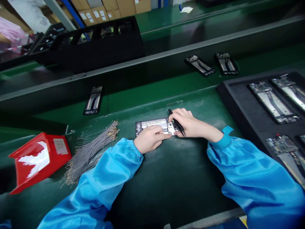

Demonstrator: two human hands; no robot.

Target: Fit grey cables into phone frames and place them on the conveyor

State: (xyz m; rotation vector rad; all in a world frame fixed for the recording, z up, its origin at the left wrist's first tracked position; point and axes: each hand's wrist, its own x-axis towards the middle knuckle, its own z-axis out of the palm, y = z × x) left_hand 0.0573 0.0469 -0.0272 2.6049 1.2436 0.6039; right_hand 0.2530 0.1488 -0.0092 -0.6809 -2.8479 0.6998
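The phone (153,123) lies open on the tabletop (166,178), the left hand (150,138) resting on it, grip unclear, the right hand (187,124) holding black tweezers (178,124) at the phone's right end, where work looks unfinished, with gray cables (91,151) bundled left.

I had a red container (54,160) on my worktop (181,178), a white patch (39,159) and a pale label (60,146) showing on it. Well beyond it I could see a long black rack (95,52), cardboard boxes (126,7) farther back, and, well to the container's right, a dark foam tray (240,95).
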